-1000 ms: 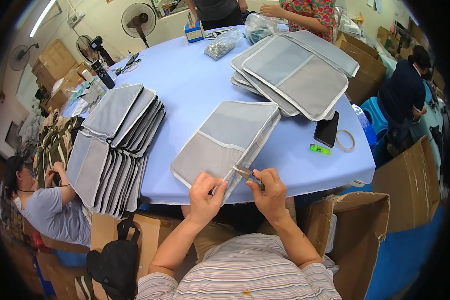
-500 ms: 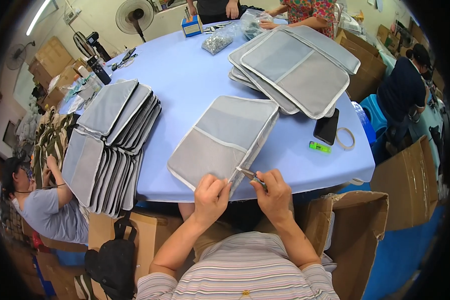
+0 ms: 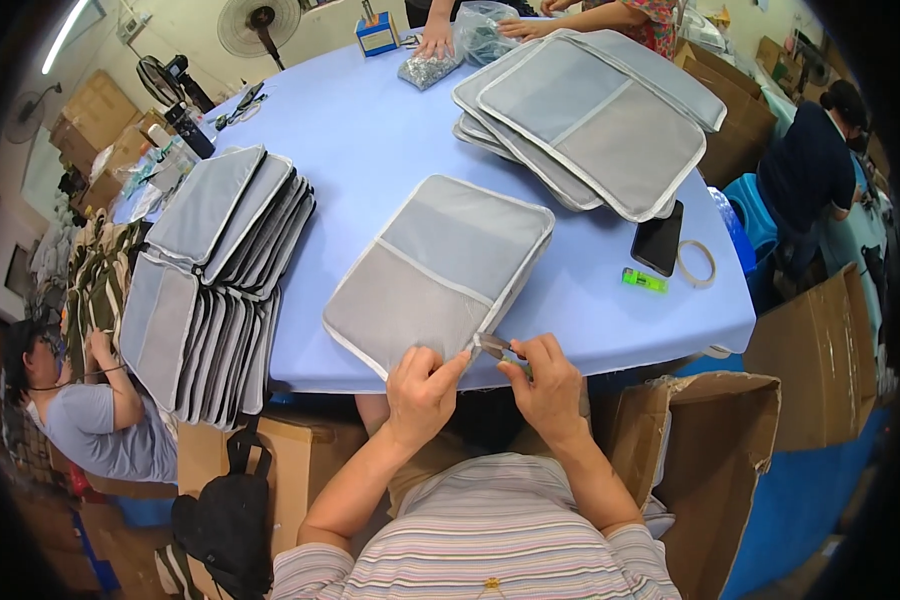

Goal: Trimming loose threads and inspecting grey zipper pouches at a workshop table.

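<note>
A flat grey fabric case [image 3: 440, 270] with pale piping and a band across its middle lies at the near edge of the table. My left hand [image 3: 420, 397] is closed on its near edge, thumb and fingers pinching by the corner. In my right hand [image 3: 548, 392] is a small pair of thread snips [image 3: 493, 346], fingers wrapped round its handles. The metal blades point left and meet the piping at the case's near right corner, just beside my left thumb. Whether a thread lies between the blades is too small to tell.
Stacked grey cases [image 3: 220, 300] stand at left; another pile [image 3: 590, 120] lies far right. A phone [image 3: 658, 238], green lighter [image 3: 644, 281] and tape ring [image 3: 696, 263] sit at right. Cardboard boxes [image 3: 710, 480] flank me. A co-worker's hand [image 3: 437, 40] presses a bag of small parts.
The view has shifted slightly, and the case sits a little farther left in it. The snips' blades have turned slightly at the corner. Across the table, a co-worker's hand has come onto the parts bag.
</note>
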### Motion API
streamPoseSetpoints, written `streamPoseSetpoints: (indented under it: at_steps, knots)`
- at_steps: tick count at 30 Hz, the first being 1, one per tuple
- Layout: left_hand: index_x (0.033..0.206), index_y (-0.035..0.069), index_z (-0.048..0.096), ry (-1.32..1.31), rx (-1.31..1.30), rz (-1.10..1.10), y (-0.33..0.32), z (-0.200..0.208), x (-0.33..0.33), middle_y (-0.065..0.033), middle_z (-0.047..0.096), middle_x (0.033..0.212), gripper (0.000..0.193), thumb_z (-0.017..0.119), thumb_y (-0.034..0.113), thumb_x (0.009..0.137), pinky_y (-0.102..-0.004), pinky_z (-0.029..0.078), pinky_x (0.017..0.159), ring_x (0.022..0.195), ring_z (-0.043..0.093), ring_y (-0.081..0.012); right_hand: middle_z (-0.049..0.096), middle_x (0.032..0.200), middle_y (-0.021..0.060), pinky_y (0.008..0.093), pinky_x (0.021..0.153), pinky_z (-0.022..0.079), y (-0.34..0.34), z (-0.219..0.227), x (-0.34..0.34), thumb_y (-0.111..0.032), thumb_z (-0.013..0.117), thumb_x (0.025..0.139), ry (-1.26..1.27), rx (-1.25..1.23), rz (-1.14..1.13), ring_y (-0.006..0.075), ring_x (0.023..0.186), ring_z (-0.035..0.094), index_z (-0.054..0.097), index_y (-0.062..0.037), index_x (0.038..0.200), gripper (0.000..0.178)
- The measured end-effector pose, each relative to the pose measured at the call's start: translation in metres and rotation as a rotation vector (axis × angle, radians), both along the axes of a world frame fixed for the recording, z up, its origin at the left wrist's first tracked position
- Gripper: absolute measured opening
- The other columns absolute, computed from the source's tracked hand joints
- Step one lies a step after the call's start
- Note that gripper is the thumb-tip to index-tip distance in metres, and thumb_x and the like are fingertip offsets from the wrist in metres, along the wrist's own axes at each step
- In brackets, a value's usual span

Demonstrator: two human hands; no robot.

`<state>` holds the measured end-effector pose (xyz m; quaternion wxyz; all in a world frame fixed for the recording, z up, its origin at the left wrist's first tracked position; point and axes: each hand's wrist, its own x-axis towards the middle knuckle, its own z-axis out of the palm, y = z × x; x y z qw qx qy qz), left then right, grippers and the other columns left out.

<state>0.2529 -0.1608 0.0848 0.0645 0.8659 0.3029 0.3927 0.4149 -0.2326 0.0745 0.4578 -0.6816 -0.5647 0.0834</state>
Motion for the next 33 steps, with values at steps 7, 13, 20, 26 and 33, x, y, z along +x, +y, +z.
streamPoseSetpoints:
  at_steps: [7, 13, 20, 26, 33]
  knots:
    - [0.091, 0.012, 0.067, 0.115, 0.095, -0.014, 0.000, -0.007, -0.003, -0.0022, 0.039, 0.063, 0.029, 0.061, 0.003, 0.064, -0.0312, 0.034, 0.047, 0.058, 0.043, -0.0189, 0.054, 0.083, 0.0093, 0.0389, 0.055, 0.046, -0.005, 0.004, 0.001, -0.017, 0.068, 0.075, -0.015, -0.082, 0.011, 0.0318, 0.067, 0.058, 0.057, -0.0060, 0.090, 0.022]
    - [0.092, 0.011, 0.067, 0.157, 0.092, -0.011, -0.001, -0.008, -0.003, -0.0020, 0.039, 0.064, 0.029, 0.061, 0.003, 0.065, -0.0311, 0.034, 0.048, 0.059, 0.043, -0.0187, 0.054, 0.082, 0.0084, 0.0390, 0.055, 0.046, -0.007, 0.007, 0.002, -0.017, 0.068, 0.074, -0.038, -0.123, 0.023, 0.0316, 0.068, 0.058, 0.057, -0.0073, 0.089, 0.021]
    - [0.092, 0.012, 0.067, 0.168, 0.091, -0.006, -0.002, -0.010, -0.003, -0.0022, 0.039, 0.065, 0.029, 0.061, 0.003, 0.065, -0.0312, 0.035, 0.049, 0.060, 0.043, -0.0187, 0.054, 0.082, 0.0086, 0.0383, 0.055, 0.046, -0.008, 0.011, 0.004, -0.016, 0.069, 0.073, -0.103, -0.139, -0.010, 0.0304, 0.068, 0.058, 0.057, -0.0066, 0.089, 0.021]
    - [0.092, 0.011, 0.067, 0.168, 0.098, -0.018, -0.002, -0.012, -0.003, -0.0024, 0.038, 0.065, 0.028, 0.061, 0.004, 0.065, -0.0310, 0.035, 0.049, 0.060, 0.043, -0.0186, 0.052, 0.080, 0.0087, 0.0393, 0.053, 0.045, -0.004, 0.009, 0.003, -0.016, 0.068, 0.073, -0.118, -0.128, 0.009, 0.0302, 0.066, 0.057, 0.055, -0.0081, 0.087, 0.021]
    - [0.091, 0.011, 0.067, 0.145, 0.075, -0.021, -0.002, -0.016, -0.003, -0.0027, 0.039, 0.065, 0.027, 0.061, 0.003, 0.066, -0.0314, 0.035, 0.049, 0.059, 0.043, -0.0191, 0.052, 0.079, 0.0085, 0.0398, 0.053, 0.044, -0.003, 0.005, 0.003, -0.016, 0.068, 0.073, -0.111, -0.135, 0.015, 0.0301, 0.065, 0.057, 0.055, -0.0079, 0.085, 0.020]
